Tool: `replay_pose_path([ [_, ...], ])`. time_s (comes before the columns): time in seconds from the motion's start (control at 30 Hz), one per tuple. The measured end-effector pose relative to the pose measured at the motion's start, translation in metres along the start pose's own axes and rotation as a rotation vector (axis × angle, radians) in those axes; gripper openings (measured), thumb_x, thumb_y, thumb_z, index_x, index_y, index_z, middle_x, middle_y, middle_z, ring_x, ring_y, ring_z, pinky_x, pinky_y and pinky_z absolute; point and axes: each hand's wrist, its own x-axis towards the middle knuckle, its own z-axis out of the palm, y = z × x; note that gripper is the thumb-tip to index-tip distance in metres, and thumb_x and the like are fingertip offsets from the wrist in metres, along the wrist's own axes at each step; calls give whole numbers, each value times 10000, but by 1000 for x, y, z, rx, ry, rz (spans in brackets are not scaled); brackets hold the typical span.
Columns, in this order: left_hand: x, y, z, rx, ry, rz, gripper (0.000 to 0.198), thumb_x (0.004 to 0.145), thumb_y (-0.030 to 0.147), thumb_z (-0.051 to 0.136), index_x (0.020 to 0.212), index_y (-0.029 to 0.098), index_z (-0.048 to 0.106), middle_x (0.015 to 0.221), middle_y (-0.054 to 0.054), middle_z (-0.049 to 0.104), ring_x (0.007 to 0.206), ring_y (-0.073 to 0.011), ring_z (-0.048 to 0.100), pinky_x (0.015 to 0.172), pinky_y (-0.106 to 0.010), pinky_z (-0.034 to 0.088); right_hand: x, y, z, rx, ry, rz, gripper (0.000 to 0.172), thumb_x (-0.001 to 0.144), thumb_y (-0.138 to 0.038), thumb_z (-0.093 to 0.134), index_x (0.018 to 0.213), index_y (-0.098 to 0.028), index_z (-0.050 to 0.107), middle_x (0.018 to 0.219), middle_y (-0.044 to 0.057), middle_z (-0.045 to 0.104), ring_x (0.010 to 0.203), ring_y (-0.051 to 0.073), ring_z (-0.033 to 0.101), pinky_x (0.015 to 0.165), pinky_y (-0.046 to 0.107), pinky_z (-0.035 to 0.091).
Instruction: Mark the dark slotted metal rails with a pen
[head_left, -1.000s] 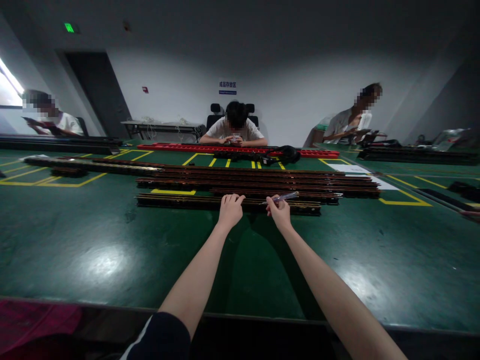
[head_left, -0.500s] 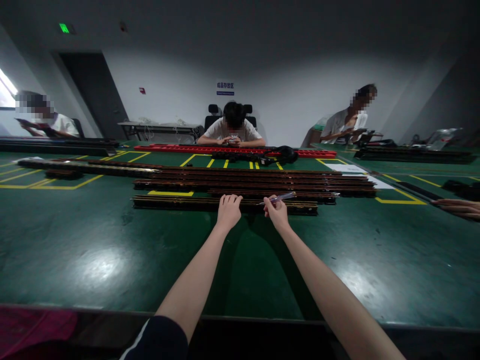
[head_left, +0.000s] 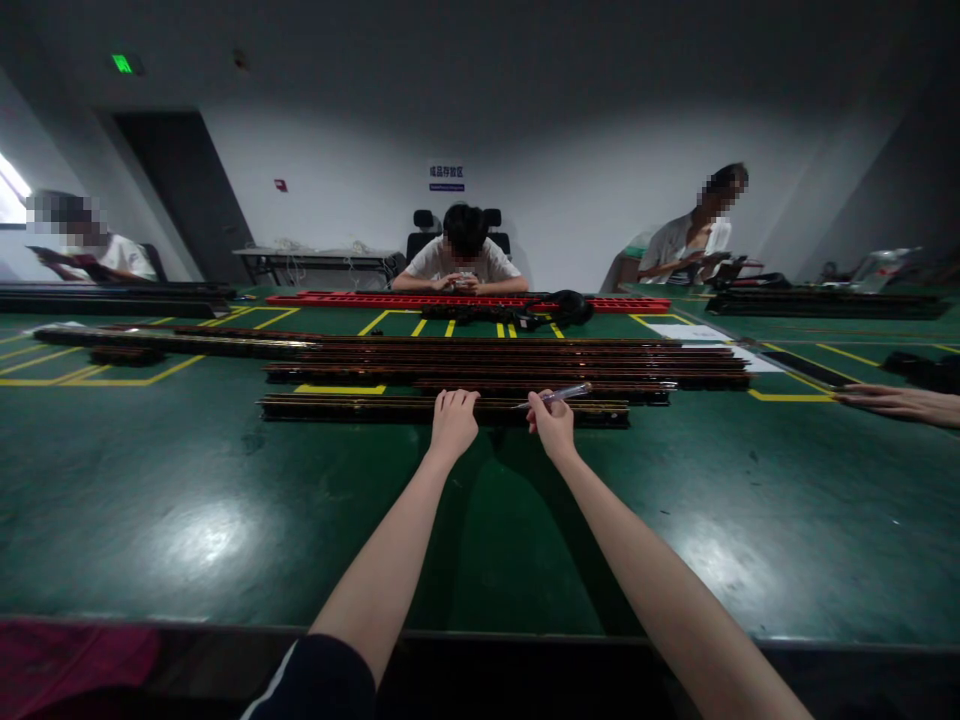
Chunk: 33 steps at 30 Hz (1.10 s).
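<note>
A long dark strip (head_left: 345, 408) with thin golden lines along it lies crosswise in front of me on the green table. My left hand (head_left: 454, 425) is closed over the middle of this strip, fingers together on its top; the thumb is hardly visible. To the right, my right hand (head_left: 553, 424) pinches a slim pen-like tool (head_left: 571, 393) with a clear, purplish barrel. Its thin tip points left, at or just above the strip; contact cannot be made out. Right behind lies a bundle of similar dark strips (head_left: 510, 357) with copper-coloured edges.
Red slotted rails (head_left: 330, 299) and a coiled black cable (head_left: 564, 308) lie farther back. White paper (head_left: 686, 332) is behind the bundle's right end. Another person's hand (head_left: 900, 402) rests at the right on a dark strip. Three people sit across the green table (head_left: 247, 530).
The other person's hand at the right has moved left and flattened over the dark strip there. My hands keep their places on the near strip; the view has shifted slightly.
</note>
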Motion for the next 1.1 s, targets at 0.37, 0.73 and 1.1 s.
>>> replay_pose_path([
  [0.37, -1, 1, -1, 16, -23, 9, 501, 830, 25, 341, 1238, 168, 595, 1226, -105, 644, 1215, -239, 536, 1150, -478, 305, 2, -1, -2, 30, -57, 1, 463, 700, -634, 657, 670, -201, 494, 530, -29, 536, 387, 92, 481, 382, 218, 401],
  [0.73, 1, 0, 1, 13, -8, -54, 503, 798, -1, 348, 1197, 161, 608, 1210, -103, 649, 1208, -244, 535, 1159, -481, 287, 3, 2, -3, -7, -171, -20, 538, 659, -721, 645, 693, -197, 522, 579, -11, 569, 418, 96, 504, 395, 217, 411],
  [1.1, 1, 1, -4, -43, 34, -55, 498, 797, 8, 362, 1179, 173, 635, 1195, -87, 667, 1199, -219, 552, 1170, -470, 289, 5, 7, -3, -16, -223, -16, 573, 641, -743, 647, 728, -185, 549, 606, 3, 604, 427, 97, 518, 397, 215, 419],
])
